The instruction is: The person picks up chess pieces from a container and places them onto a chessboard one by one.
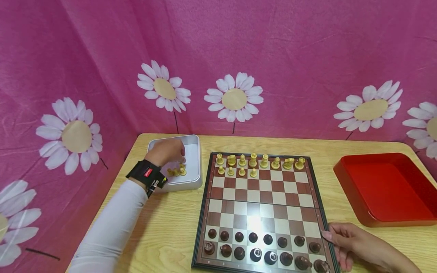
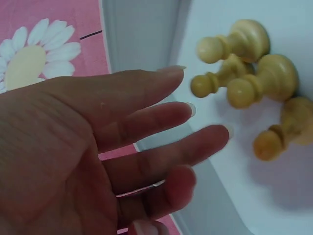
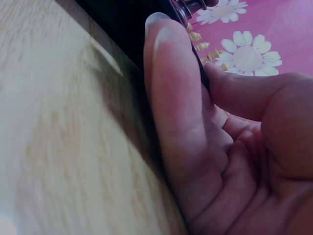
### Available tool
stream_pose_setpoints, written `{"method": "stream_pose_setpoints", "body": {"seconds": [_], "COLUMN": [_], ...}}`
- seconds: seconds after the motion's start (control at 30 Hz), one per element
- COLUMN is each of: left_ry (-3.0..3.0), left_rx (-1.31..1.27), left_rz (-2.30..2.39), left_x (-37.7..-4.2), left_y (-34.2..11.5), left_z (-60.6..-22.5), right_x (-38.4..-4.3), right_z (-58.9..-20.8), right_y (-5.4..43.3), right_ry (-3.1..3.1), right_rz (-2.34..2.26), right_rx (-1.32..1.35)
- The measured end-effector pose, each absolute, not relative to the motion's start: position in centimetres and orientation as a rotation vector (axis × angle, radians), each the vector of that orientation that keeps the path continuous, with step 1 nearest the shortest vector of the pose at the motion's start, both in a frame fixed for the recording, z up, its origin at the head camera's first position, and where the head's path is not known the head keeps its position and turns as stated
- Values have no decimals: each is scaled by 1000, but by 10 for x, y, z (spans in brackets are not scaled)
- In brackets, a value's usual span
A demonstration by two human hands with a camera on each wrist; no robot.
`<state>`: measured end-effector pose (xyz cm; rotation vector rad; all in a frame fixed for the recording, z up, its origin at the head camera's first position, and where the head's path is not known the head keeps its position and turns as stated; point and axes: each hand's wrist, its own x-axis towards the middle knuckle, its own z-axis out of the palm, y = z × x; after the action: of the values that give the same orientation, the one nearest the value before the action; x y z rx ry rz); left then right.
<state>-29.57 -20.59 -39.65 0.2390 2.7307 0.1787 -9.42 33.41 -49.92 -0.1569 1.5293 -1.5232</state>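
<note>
My left hand (image 1: 167, 151) reaches into a white tray (image 1: 186, 184), its fingers extended and holding nothing. Several cream pawns (image 2: 281, 76) lie on the tray floor just beyond the fingertips. At the near right edge of the chessboard (image 1: 246, 208), my right hand (image 1: 362, 244) grips the frame, thumb on top and fingers against the side and underside. Cream pieces (image 1: 253, 161) stand along the board's far row, with several cream pawns (image 1: 242, 171) before them on the left. Two rows of dark brown pieces (image 1: 239, 252) stand on the near side.
A red tray (image 1: 399, 189) sits on the wooden table (image 1: 164, 235) to the right of the board. Behind and to the left hangs a pink cloth (image 1: 286, 57) with white daisies, close to the table's edges.
</note>
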Motion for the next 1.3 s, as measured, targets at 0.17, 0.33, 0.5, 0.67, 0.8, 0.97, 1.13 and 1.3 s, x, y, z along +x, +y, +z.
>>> {"method": "stream_pose_setpoints", "body": {"seconds": [0.17,0.33,0.5,0.67,0.8,0.97,1.13,1.3], "left_ry": [2705,2699,2689,2702,2724,2792,2870,2950], "left_rx": [281,303,289,272,287,330,372,453], "left_rz": [164,138,153,127,113,143,241,331], "left_x": [-295,-294,-295,-295,-295,-294,-291,-286], "left_y": [-203,-201,-201,-202,-202,-203,-204,-203], "left_z": [-401,-401,-400,-399,-396,-390,-387,-385], "right_x": [-93,-93,-92,-92,-92,-91,-91,-91], "right_z": [-499,-499,-499,-500,-501,-500,-499,-498], "right_y": [335,334,334,333,334,334,334,334], "right_ry": [1527,1532,1530,1531,1533,1535,1504,1497], "right_rz": [-1531,-1531,-1545,-1544,-1549,-1556,-1564,-1561], "right_rx": [-157,-165,-182,-168,-165,-181,-177,-171]}}
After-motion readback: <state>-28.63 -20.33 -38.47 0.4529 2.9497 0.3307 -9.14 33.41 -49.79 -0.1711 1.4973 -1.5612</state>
